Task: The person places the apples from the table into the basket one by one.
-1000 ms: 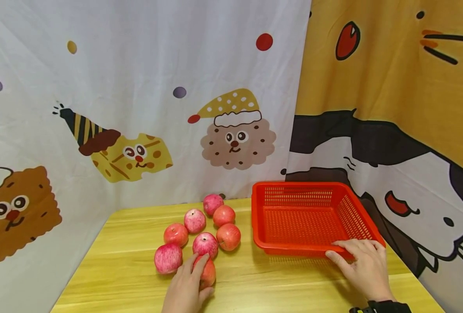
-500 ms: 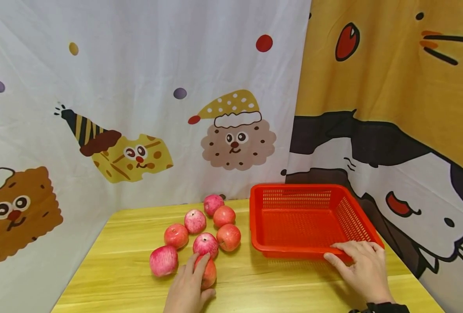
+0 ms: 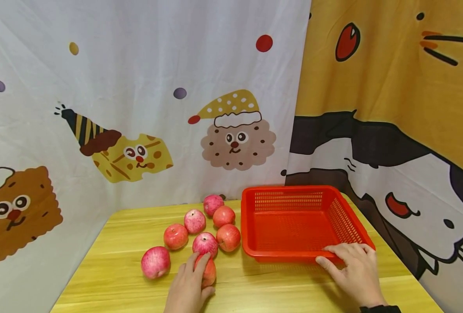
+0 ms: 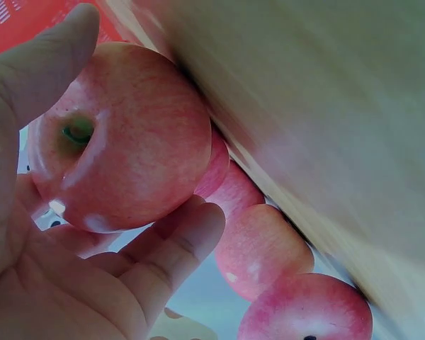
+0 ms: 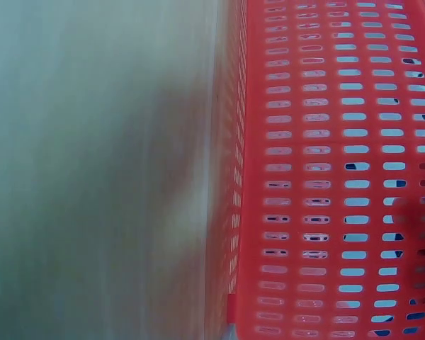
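Note:
My left hand [image 3: 186,284] curls round a red apple [image 3: 209,274] at the near edge of a loose group of apples. In the left wrist view, this apple [image 4: 145,134] sits between thumb and fingers, its green stem facing the camera. My right hand [image 3: 352,270] holds the near rim of a red plastic basket [image 3: 278,254], thumb outside and fingers over the edge. The basket is bare inside, and its slotted wall [image 5: 258,149] fills half the right wrist view. A pink apple [image 3: 155,262] lies alone, left of my left hand.
Several more apples lie behind the held one, among them a pink one [image 3: 205,244] right at its far side and a red one [image 3: 229,238] close to the basket's left wall. Patterned curtains [image 3: 231,52] stand behind the wooden table [image 3: 118,243].
The basket has slid left toward the apples, with my right hand on its rim. The lone pink apple has rolled left, away from my left hand, which stays almost still round its apple.

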Tool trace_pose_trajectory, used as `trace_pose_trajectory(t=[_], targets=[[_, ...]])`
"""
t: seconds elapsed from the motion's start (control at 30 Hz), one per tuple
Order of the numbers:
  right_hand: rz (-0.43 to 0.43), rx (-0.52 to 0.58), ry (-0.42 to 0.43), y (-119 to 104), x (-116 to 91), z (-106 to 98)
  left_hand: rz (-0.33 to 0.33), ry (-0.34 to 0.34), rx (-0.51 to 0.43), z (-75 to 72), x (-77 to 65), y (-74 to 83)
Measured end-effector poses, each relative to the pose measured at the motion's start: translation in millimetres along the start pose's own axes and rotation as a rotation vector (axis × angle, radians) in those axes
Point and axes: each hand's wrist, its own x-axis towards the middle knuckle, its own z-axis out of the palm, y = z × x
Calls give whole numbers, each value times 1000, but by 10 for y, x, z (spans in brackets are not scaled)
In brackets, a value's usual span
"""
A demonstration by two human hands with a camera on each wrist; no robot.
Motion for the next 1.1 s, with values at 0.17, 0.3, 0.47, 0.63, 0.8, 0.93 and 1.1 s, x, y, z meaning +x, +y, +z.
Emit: trace_pose_trajectory(t=[0.17,0.3,0.47,0.63,0.8,0.93,1.1], targets=[[-18,16,-16,-65,-6,32,-2,-1,10,27,12,-2],[-22,26,-27,-102,-15,58,-3,13,14,38,21,8],[-17,31,-28,-103,-31,77,-14,33,7,52,34,34],[-9,29,-29,-111,-28,76,-20,47,3,67,57,49],[-11,29,-23,-120,-27,73,-35,23,-14,47,64,45],[-21,31,-8,-120,-26,75,-54,22,-41,27,42,17],[-21,32,-2,-116,-27,73,-63,38,-81,16,14,-6]])
